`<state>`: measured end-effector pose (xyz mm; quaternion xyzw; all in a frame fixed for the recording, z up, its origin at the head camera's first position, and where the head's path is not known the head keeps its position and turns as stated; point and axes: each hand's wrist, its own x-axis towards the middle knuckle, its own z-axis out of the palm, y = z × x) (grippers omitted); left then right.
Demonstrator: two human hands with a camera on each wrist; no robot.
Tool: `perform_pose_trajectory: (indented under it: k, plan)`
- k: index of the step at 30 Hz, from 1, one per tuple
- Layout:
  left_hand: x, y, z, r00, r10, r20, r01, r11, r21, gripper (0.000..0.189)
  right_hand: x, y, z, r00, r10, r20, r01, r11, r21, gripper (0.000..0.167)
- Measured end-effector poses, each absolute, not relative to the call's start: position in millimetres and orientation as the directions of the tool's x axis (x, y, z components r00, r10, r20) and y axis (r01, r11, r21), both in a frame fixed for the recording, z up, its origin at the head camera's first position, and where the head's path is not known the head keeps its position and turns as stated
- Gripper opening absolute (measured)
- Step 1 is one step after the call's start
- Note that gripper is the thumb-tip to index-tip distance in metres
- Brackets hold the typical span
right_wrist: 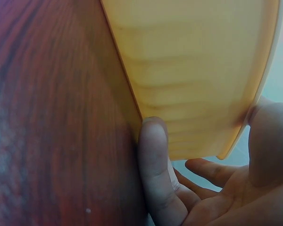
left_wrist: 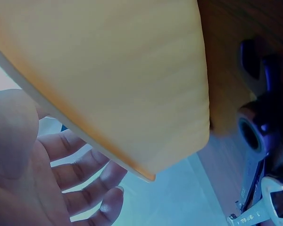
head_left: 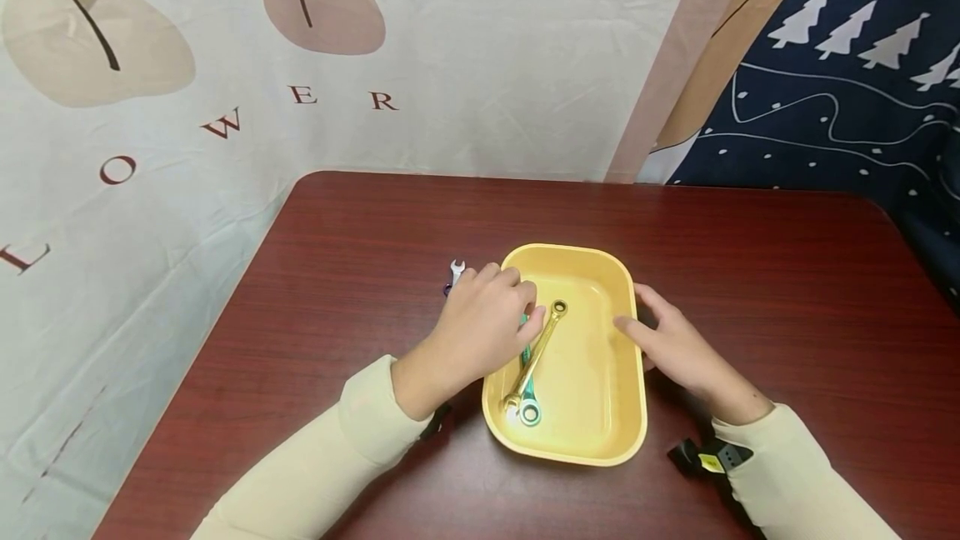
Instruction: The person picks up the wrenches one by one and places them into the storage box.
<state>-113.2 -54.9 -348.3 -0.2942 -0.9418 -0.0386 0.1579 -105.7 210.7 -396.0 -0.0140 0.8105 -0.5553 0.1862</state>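
Observation:
A yellow tray (head_left: 588,373) stands on the table, and my right hand (head_left: 675,348) holds its right side. The thumb lies over the rim, with the fingers along the outer wall (right_wrist: 179,80). Above the tray's left side, my left hand (head_left: 483,323) has bent fingers and pinches the upper part of a green ratchet wrench (head_left: 530,412). That grip is mostly hidden. The wrench's ring end lies low in the tray. Across it lies a gold ratchet wrench (head_left: 542,344). In the left wrist view, the left fingers (left_wrist: 68,176) show beside the tray's rim.
Left of the tray, partly behind the left hand, a silver open-end wrench (head_left: 457,269) lies on the table (head_left: 360,273). A purple ring-ended wrench (left_wrist: 254,127) and another silver wrench end (left_wrist: 269,202) appear there in the left wrist view. Printed cloth (head_left: 487,65) hangs behind.

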Motion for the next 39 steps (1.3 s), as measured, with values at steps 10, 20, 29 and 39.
perform_pose_trajectory:
  k: [10, 20, 29, 39]
  plan:
    - [-116.7, -58.6, -347.8, -0.782, 0.528, 0.331, 0.556, 0.831, -0.015, 0.021, -105.8, 210.4, -396.3, -0.932, -0.227, -0.281, 0.180, 0.384, -0.906, 0.061]
    - [-120.3, -62.9, -345.8, -0.808, 0.500, 0.312, 0.536, 0.844, 0.034, 0.019, -105.5, 211.2, -394.9, -0.926, -0.235, -0.295, 0.191, 0.384, -0.904, 0.062]
    - [-127.9, -69.2, -342.3, -0.827, 0.481, 0.291, 0.515, 0.856, 0.051, 0.019, -105.8, 210.7, -395.1, -0.930, -0.224, -0.293, 0.192, 0.382, -0.904, 0.063]
    - [-145.0, -80.3, -343.1, -0.862, 0.459, 0.216, 0.483, 0.872, 0.075, 0.021, -111.9, 203.1, -397.4, -0.941, -0.203, -0.271, 0.176, 0.391, -0.904, 0.061]
